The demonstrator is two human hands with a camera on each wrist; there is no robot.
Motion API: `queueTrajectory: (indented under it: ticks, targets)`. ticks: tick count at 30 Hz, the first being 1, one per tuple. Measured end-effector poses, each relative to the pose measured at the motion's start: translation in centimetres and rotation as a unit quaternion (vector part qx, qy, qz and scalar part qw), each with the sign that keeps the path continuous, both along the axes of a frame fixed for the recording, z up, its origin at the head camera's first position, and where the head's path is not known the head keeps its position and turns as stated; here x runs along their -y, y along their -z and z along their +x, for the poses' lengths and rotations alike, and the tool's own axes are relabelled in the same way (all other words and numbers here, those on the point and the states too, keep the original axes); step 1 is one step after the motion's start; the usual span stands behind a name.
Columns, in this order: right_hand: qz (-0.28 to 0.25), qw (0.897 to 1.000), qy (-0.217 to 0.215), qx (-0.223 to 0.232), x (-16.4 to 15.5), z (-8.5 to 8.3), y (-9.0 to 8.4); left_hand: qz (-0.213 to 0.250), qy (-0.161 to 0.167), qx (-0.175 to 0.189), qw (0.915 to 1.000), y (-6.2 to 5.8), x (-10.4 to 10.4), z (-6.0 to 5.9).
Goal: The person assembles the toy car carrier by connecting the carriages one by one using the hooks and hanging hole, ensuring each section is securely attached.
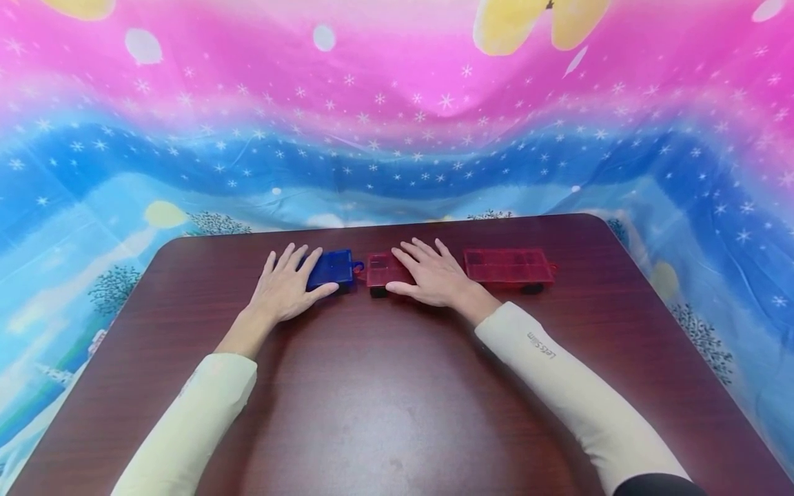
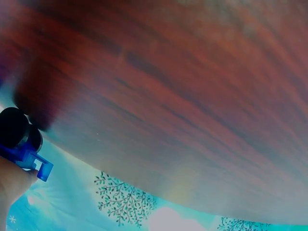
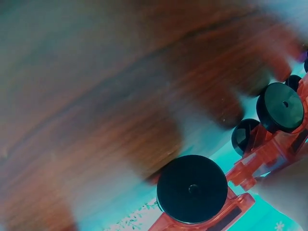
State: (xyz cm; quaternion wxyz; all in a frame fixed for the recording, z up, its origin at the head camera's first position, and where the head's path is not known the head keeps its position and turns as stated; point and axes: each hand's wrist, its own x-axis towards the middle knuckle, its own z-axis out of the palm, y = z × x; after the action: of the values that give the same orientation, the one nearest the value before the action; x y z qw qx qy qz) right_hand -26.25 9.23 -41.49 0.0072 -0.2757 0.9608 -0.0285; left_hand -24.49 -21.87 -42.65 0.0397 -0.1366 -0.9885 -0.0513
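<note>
In the head view, my left hand point(image 1: 282, 286) rests with straight, spread fingers on a see-through blue toy wagon point(image 1: 335, 267), covering its left part. My right hand point(image 1: 431, 275) lies with fingers extended over a see-through red wagon point(image 1: 378, 270), its thumb along the near side. Between these two wagons their small hooks meet; whether they are linked I cannot tell. Right of my right hand stands a second red wagon point(image 1: 509, 267), its hook pointing right. The left wrist view shows a blue hook point(image 2: 44, 171); the right wrist view shows a black wheel point(image 3: 192, 188).
The wagons stand in a row near the far edge of a dark brown wooden table point(image 1: 372, 386). A pink and blue patterned cloth point(image 1: 397, 138) hangs behind the table and around its sides. The tabletop reflects the wheels in the right wrist view.
</note>
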Motion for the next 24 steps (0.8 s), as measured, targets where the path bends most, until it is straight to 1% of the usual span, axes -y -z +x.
queueTrajectory:
  ticks: [12, 24]
  targets:
    - [-0.004, 1.0, 0.001, -0.004, 0.1, 0.1, 0.3, 0.004, 0.004, -0.004, 1.0, 0.1, 0.5, 0.2]
    - [0.008, 1.0, 0.003, -0.006, 0.2, 0.0, 0.5, 0.035, 0.006, -0.009, 0.9993, 0.2, 1.5, 0.5]
